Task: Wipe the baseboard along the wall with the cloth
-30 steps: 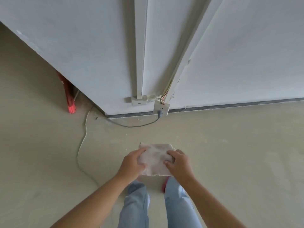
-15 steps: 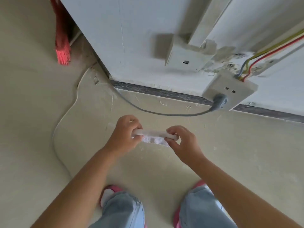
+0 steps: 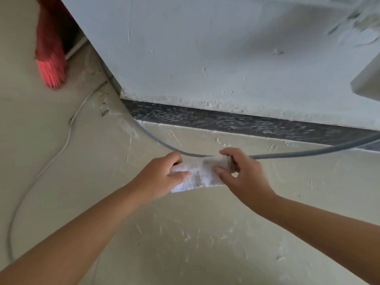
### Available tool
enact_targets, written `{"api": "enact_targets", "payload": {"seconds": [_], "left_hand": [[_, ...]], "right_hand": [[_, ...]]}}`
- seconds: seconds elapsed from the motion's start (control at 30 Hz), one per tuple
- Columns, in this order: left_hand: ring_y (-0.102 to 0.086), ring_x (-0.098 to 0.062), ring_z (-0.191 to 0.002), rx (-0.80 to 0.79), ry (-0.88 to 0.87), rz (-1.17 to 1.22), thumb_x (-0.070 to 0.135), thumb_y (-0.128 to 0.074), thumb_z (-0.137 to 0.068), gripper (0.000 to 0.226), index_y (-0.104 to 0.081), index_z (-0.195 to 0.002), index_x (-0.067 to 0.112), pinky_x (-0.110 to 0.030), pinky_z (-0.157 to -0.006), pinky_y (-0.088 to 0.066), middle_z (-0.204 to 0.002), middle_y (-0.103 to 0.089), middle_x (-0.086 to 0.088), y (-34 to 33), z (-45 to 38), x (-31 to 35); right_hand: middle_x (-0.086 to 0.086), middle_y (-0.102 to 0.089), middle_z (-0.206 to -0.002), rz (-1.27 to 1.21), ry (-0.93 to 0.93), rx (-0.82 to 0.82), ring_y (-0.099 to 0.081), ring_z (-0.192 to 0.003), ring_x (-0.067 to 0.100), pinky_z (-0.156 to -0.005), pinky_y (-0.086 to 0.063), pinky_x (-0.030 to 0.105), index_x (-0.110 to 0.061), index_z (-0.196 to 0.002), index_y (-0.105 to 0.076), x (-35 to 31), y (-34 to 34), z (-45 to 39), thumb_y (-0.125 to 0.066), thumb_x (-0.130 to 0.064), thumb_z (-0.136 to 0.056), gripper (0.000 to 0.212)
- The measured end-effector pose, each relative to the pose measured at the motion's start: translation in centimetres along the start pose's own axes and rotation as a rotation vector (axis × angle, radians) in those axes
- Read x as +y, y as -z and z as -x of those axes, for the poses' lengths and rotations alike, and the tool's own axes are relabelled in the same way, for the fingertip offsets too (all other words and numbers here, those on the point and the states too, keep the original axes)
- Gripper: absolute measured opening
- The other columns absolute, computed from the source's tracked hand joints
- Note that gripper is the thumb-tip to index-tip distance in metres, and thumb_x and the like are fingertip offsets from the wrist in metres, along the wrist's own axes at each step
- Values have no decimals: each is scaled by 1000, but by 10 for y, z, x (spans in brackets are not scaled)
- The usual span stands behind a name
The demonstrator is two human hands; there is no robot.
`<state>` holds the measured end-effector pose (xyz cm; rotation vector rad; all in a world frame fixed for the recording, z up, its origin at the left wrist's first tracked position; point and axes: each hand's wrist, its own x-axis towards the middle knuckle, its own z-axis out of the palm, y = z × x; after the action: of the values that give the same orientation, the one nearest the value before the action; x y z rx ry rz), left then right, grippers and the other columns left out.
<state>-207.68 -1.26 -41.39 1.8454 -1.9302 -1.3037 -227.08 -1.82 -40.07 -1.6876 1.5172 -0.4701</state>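
From my head camera, I am holding a small white folded terry cloth (image 3: 200,175) between both hands, low over the pale beige floor (image 3: 185,233). My left hand (image 3: 162,177) is gripping the cloth's left end, thumb lying across the top and fingers curled under it. My right hand (image 3: 240,173) is pinching the right end, thumb pressing on the near side and fingers curling over the far edge. The cloth is hanging stretched between them, its lower edge drooping below my left hand. It is sitting near the dark grey speckled baseboard (image 3: 236,122) at the foot of the rough white plastered wall (image 3: 205,48), but not touching it. A grey cable (image 3: 308,154) is curving along the floor between cloth and baseboard, passing just behind my fingers. A thin white cord (image 3: 61,149) is trailing over the floor at left, and red broom bristles (image 3: 52,70) are leaning by the wall's corner.
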Motion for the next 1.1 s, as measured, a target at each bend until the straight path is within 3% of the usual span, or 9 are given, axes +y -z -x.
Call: {"api": "enact_targets", "payload": {"seconds": [0.17,0.3,0.4,0.47,0.57,0.67,0.8,0.93,1.1], "left_hand": [[-33,-7,-47,31,-83,7,32,-60,-86,31,-36,-69,21,-20,-50,-29,-55,-33,7,-13,6,12],[-37,-7,-50,110,-102,107,23,-52,-91,8,-44,-95,24,-19,-48,-27,-58,-43,0,-14,4,21],[-40,-3,-49,264,18,282,15,-49,-91,6,-55,-89,15,-13,-45,-29,-59,-44,5,-14,3,25],[-47,-2,-61,313,141,456,13,-46,-92,12,-56,-87,18,-13,-54,-35,-71,-53,4,-14,6,28],[-58,-22,-95,323,280,897,22,-51,-85,9,-57,-89,17,-34,-82,-47,-99,-61,-9,-10,7,27],[-58,-29,-102,353,222,998,47,-58,-64,48,-55,-92,9,-45,-92,-47,-103,-60,-14,-5,12,25],[-58,-19,-85,409,252,969,40,-67,-51,48,-52,-93,20,-33,-74,-50,-94,-58,-3,-7,12,21],[-42,-10,-64,458,208,799,1,-49,-78,20,-42,-79,19,-9,-52,-36,-73,-44,1,-3,12,14],[-44,-15,-68,304,100,761,13,-41,-58,21,-39,-79,17,-21,-51,-38,-76,-45,-2,-7,13,17]], "right_hand": [[-10,-61,-86,91,133,-10,-51,-78,7,-72,-32,7,-9,-126,-54,-2,7,3,-53,-6,-89,37],[9,-73,-83,190,278,104,-68,-68,21,-70,-35,7,-5,-112,-62,-3,12,1,-60,-9,-77,35],[5,-72,-75,264,361,109,-66,-60,17,-71,-39,9,-7,-101,-62,1,4,2,-66,-15,-69,33],[6,-72,-81,243,409,93,-66,-71,14,-77,-40,13,-10,-104,-59,1,-5,4,-62,-20,-74,32],[11,-71,-97,177,499,46,-50,-99,15,-88,-36,12,-16,-112,-48,-3,-18,7,-44,-16,-79,34],[9,-66,-109,46,513,-48,-49,-107,13,-93,-29,-3,-17,-117,-45,-9,-25,8,-35,-8,-78,41],[-13,-58,-112,-198,385,-121,-54,-105,-3,-89,-36,-3,-25,-122,-54,-9,-29,10,-31,-19,-81,48],[-22,-54,-106,-240,118,-68,-57,-99,-2,-80,-40,-4,-23,-121,-54,-12,-20,6,-50,-17,-91,31],[-9,-64,-85,-433,-111,-195,-61,-75,6,-79,-53,21,-29,-109,-54,-20,-17,-1,-63,-15,-85,29]]}}
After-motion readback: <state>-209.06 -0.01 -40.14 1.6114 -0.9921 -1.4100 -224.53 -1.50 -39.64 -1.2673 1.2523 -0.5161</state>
